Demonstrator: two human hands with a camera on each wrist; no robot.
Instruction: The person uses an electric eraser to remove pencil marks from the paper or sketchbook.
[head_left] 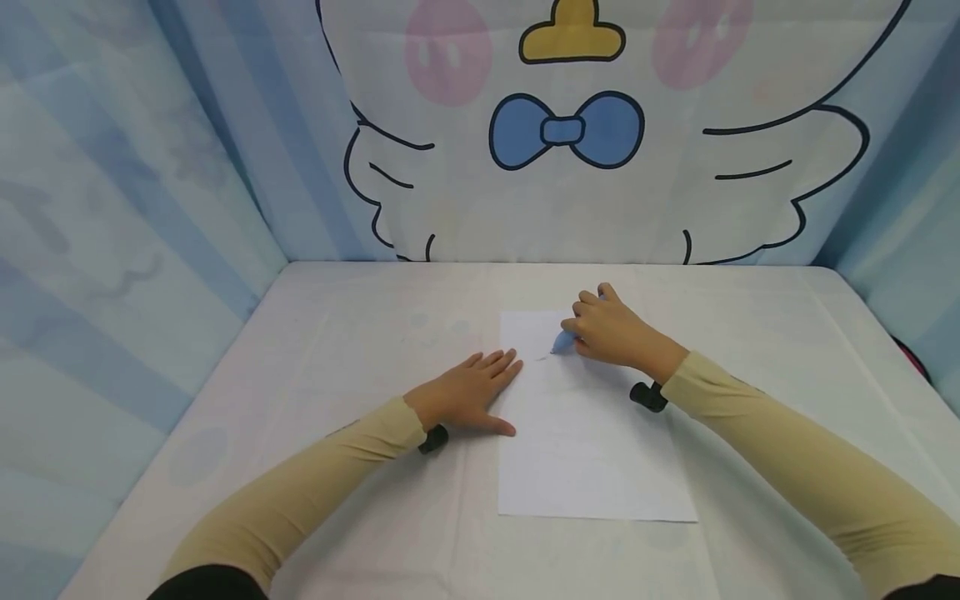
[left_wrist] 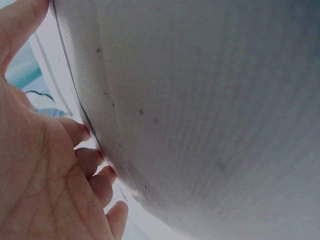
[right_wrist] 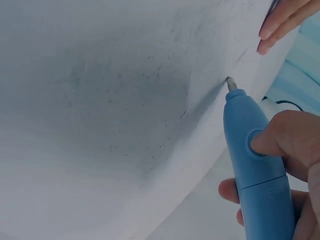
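Note:
A white sheet of paper (head_left: 585,458) lies on the table. My left hand (head_left: 471,392) rests at its left edge, fingers spread and fairly straight, fingertips touching the paper's margin in the left wrist view. My right hand (head_left: 615,329) grips a blue pen-shaped electric eraser (right_wrist: 257,170) over the upper part of the sheet. The thumb lies on the round button (right_wrist: 256,143). The tool's metal tip (right_wrist: 231,84) points down at the paper; whether it touches cannot be told. A faint grey mark (head_left: 542,358) is just left of the tip. Small dark specks dot the sheet.
A pale cloth covers the table (head_left: 360,333). Behind it hangs a curtain (head_left: 570,212) with a cartoon print, and blue curtains (head_left: 112,250) flank the sides. A dark wrist camera (head_left: 648,397) sits under the right wrist.

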